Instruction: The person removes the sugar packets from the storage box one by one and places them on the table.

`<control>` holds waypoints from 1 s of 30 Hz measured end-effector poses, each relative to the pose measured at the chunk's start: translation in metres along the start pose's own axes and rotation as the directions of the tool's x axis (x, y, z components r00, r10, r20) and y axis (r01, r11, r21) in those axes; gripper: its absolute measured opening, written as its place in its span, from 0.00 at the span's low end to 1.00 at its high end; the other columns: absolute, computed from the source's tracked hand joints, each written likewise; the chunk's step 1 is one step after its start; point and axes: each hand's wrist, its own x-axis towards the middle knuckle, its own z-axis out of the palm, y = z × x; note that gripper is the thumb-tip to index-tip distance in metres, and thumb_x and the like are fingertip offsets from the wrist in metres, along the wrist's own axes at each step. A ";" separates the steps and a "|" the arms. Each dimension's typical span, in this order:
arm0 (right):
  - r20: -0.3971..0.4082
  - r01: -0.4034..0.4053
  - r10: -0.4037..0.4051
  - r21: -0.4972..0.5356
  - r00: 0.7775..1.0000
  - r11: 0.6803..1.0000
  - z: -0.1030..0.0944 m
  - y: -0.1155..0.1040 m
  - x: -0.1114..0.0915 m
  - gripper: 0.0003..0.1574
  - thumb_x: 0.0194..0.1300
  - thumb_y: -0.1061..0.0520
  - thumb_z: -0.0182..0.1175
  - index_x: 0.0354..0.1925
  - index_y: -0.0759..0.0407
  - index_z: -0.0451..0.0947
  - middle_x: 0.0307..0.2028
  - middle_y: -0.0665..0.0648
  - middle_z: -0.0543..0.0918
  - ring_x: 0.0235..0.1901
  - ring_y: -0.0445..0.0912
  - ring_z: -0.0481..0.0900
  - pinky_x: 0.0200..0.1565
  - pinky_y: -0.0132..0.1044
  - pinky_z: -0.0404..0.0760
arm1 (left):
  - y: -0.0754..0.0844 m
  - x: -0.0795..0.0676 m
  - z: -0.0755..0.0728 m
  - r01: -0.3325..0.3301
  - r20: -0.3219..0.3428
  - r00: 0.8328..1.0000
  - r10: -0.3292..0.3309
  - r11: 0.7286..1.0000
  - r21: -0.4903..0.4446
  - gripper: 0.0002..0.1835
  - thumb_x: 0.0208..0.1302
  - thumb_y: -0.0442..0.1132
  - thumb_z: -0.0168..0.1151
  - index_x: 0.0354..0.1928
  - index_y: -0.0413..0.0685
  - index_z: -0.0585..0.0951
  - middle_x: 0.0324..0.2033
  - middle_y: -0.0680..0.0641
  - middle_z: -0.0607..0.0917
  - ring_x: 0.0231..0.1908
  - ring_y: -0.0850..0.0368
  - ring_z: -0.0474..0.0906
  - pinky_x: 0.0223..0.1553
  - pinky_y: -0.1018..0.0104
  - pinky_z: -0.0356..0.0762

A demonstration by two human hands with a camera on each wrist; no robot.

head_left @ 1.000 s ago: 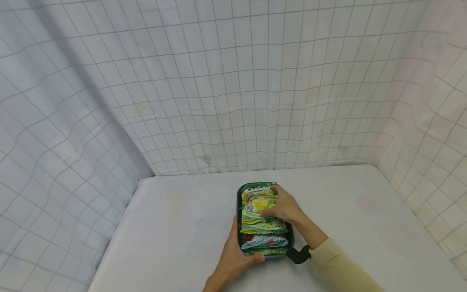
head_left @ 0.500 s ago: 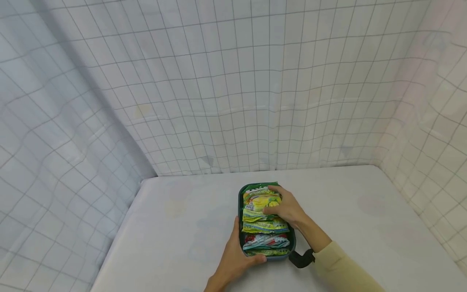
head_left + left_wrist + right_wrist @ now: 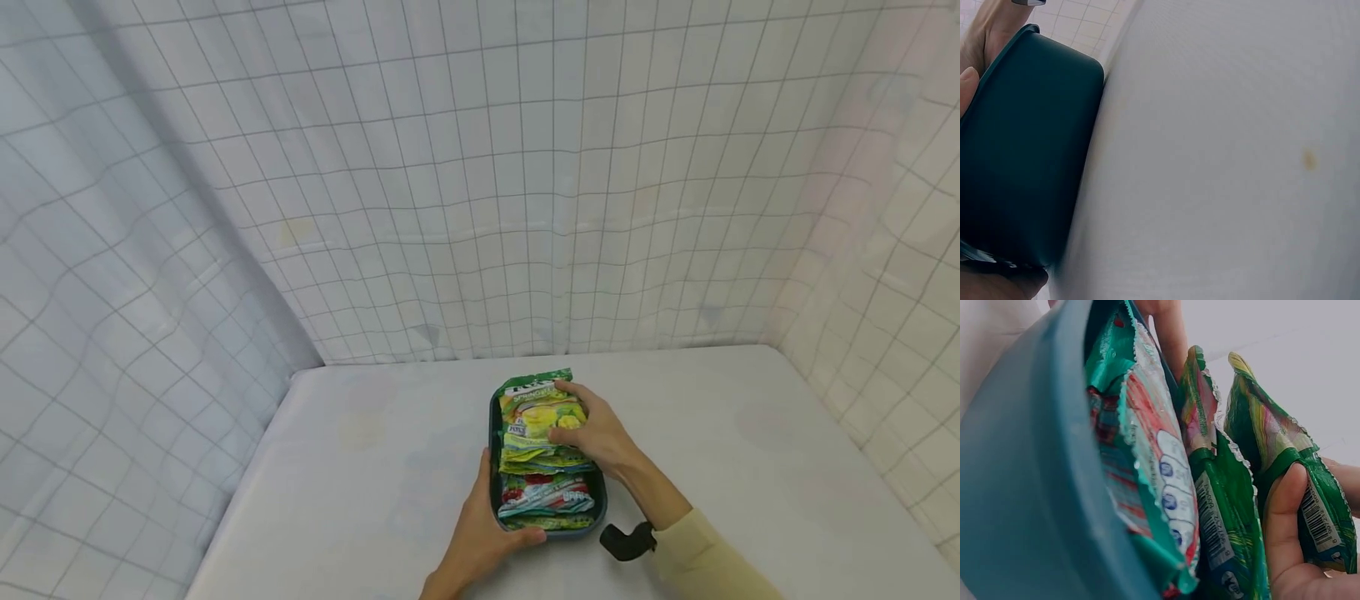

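Note:
A dark green plastic tub (image 3: 603,498), rounded at the corners, holds several candy packets. My left hand (image 3: 480,521) grips its near left corner, thumb along the near rim and fingers along the left side. My right hand (image 3: 596,429) pinches a yellow-and-green candy packet (image 3: 534,417) at its right side, over the far half of the tub. In the right wrist view, the thumb (image 3: 1285,512) presses on this packet, and a gap shows between it and the green packet (image 3: 1216,506) beside it. A red-and-teal packet (image 3: 543,496) lies in the near half.
The tub stands on a white-covered table (image 3: 367,483). White checked cloth (image 3: 510,208) hangs behind and on both sides. A black wrist strap piece (image 3: 628,542) juts from the right wrist, close to the tub's near right corner.
My right hand has shifted slightly right with the yellow-and-green packet, whose top now reaches past the far rim. More of the red-and-teal packet shows. My left hand stays on the tub.

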 end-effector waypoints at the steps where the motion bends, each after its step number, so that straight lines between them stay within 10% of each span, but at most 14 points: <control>1: 0.000 0.004 -0.004 0.010 1.000 1.000 -0.001 -0.001 -0.001 0.54 0.57 0.63 0.77 0.76 0.53 0.63 0.72 0.66 0.65 0.58 0.58 0.74 0.52 0.48 0.78 | 0.000 0.000 0.000 0.002 0.002 1.000 -0.002 1.000 -0.001 0.72 0.50 0.54 0.82 0.82 0.50 0.37 0.76 0.44 0.61 0.72 0.46 0.61 0.67 0.41 0.65; 10: 0.015 0.071 -0.070 -0.022 0.997 0.997 -0.011 -0.007 -0.007 0.53 0.61 0.61 0.74 0.78 0.50 0.60 0.79 0.62 0.49 0.77 0.64 0.41 0.65 0.65 0.66 | 0.002 0.001 0.001 0.008 0.010 1.000 -0.007 1.000 -0.011 0.72 0.49 0.53 0.83 0.82 0.49 0.38 0.76 0.46 0.61 0.73 0.47 0.59 0.68 0.42 0.64; 30: 0.008 0.127 -0.127 0.046 0.992 0.991 -0.038 -0.003 -0.013 0.57 0.60 0.60 0.75 0.79 0.52 0.57 0.79 0.61 0.49 0.77 0.64 0.44 0.62 0.57 0.70 | 0.000 0.000 0.001 0.029 -0.004 1.000 -0.029 0.998 -0.048 0.72 0.48 0.52 0.84 0.82 0.49 0.38 0.75 0.49 0.64 0.73 0.49 0.60 0.69 0.43 0.62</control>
